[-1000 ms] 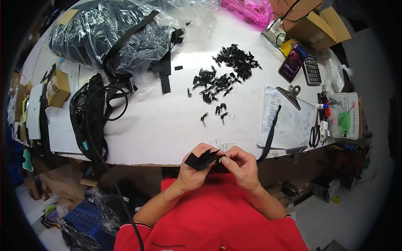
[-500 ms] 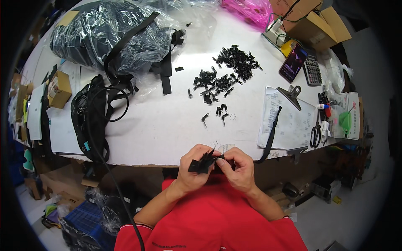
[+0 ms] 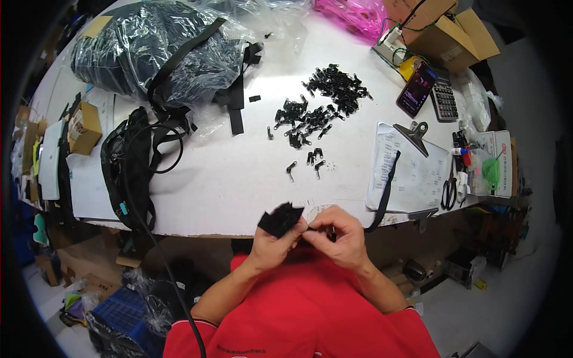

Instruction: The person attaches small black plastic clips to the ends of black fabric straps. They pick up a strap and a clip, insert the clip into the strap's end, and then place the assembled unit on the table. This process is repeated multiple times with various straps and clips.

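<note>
At the near edge of the table, my left hand (image 3: 271, 247) is closed around a bundle of short black fabric strips (image 3: 282, 219), which fan out above its fingers. My right hand (image 3: 341, 237) is right beside it, its thumb and fingers pinched together close to my left fingertips. Something small and dark shows between the two hands, too hidden to name. Farther off on the table, black zipper sliders (image 3: 340, 89) lie in a heap, with smaller clusters nearer to me. A few single sliders (image 3: 290, 169) lie apart on the near side.
A large plastic-wrapped dark bundle (image 3: 161, 56) fills the far left, with a black mesh bag (image 3: 126, 170) and cable nearer. On the right are a clipboard with papers (image 3: 409, 173), a phone (image 3: 416, 89), a calculator (image 3: 444, 101), scissors (image 3: 449, 192) and a cardboard box (image 3: 456, 42).
The black strips have swung up and to the left in my left hand, their faces now spread wider. My right fingers stay pinched near the left ones.
</note>
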Demonstrator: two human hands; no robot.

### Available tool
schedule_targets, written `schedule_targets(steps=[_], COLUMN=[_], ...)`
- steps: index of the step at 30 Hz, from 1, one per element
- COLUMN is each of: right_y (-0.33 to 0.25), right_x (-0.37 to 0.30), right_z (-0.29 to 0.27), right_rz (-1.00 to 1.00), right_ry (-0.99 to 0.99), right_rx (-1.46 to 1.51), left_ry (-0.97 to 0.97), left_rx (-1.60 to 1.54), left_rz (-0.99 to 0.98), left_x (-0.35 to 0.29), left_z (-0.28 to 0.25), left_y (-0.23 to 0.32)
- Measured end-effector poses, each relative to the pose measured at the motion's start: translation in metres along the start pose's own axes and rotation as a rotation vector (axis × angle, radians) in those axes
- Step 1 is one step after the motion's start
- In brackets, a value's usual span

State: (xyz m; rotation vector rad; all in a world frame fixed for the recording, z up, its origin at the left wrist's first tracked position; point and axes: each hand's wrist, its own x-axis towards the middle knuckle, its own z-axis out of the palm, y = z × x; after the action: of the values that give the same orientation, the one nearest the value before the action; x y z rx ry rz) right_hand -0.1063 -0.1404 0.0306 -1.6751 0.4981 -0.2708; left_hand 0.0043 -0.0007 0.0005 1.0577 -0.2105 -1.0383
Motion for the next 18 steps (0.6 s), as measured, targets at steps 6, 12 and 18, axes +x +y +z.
schedule_targets(steps=[6, 12, 18], right_y=[-0.001, 0.000, -0.015], right_x=[-0.032, 0.011, 0.010], right_z=[-0.002, -0.114, -0.055], right_rz=[0.198, 0.096, 0.082], right_ry=[-0.024, 0.507, 0.063], right_rx=[-0.186, -0.737, -0.182], left_ry=[-0.071, -0.156, -0.185], left_rx=[-0.318, -0.402, -0.246], left_rz=[-0.240, -0.356, -0.339], left_x=[0.012, 0.013, 0.010], left_z=[-0.008, -0.005, 0.002], left_y=[-0.003, 0.008, 0.006])
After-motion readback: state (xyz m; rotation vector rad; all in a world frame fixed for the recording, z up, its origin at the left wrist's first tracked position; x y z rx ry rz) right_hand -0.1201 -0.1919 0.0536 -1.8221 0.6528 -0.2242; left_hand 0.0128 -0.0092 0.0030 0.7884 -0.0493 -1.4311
